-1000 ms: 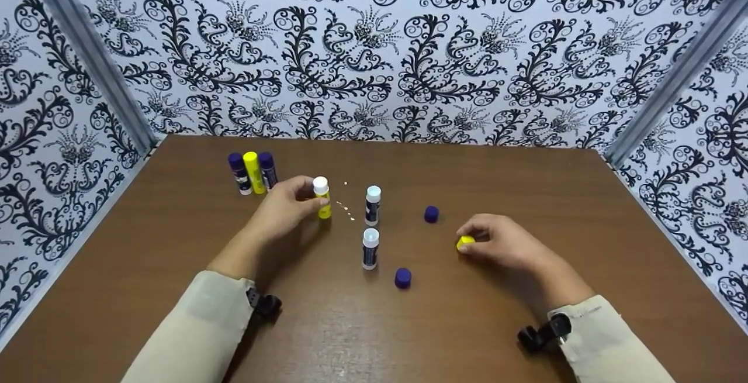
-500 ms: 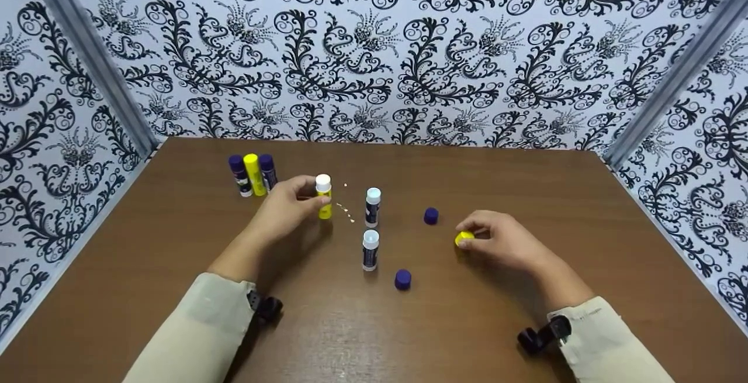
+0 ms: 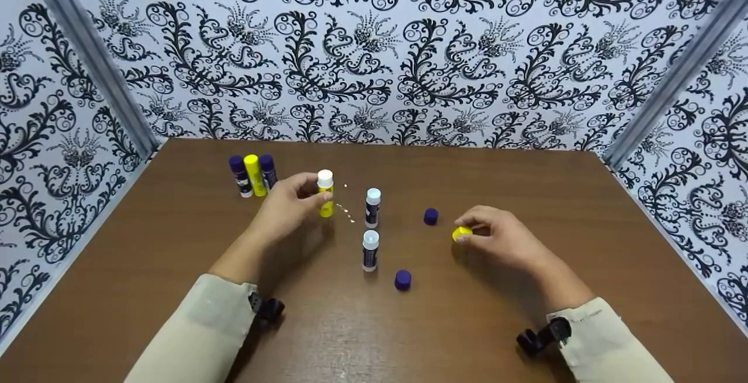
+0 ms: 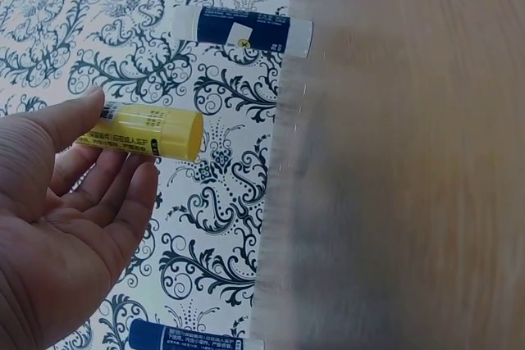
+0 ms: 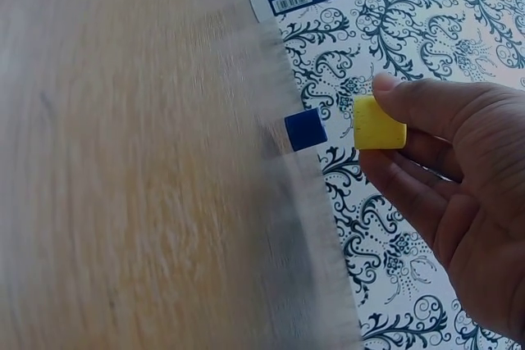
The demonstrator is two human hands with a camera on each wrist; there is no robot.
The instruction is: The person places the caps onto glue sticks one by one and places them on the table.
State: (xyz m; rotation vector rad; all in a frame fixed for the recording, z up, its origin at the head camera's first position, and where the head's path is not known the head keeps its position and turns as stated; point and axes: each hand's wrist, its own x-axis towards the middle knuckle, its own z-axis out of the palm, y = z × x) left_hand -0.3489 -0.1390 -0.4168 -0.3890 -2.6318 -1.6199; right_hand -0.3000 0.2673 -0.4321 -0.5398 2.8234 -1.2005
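In the head view my left hand (image 3: 287, 206) pinches an uncapped yellow glue stick (image 3: 326, 202) between thumb and fingers, upright with its white end on top. The left wrist view shows the thumb on one side of this yellow glue stick (image 4: 152, 130) and the fingers on the other. Over to the right, my right hand (image 3: 499, 234) pinches a yellow cap (image 3: 462, 234) a little above the table. Two uncapped dark blue glue sticks, one farther (image 3: 373, 209) and one nearer (image 3: 370, 251), stand upright between the hands. Their purple-blue caps, far (image 3: 430, 216) and near (image 3: 402, 280), lie to their right.
At the back left stand three capped glue sticks side by side: a dark one (image 3: 240, 177), a yellow one (image 3: 254, 176) and another dark one (image 3: 268, 172). Small white crumbs (image 3: 345, 210) lie on the brown table (image 3: 362, 336). Patterned walls (image 3: 374, 67) enclose its back and sides.
My left hand has moved slightly right and up with the yellow glue stick. The right hand has raised the yellow cap a little and shifted slightly left. The standing glue sticks stay put.
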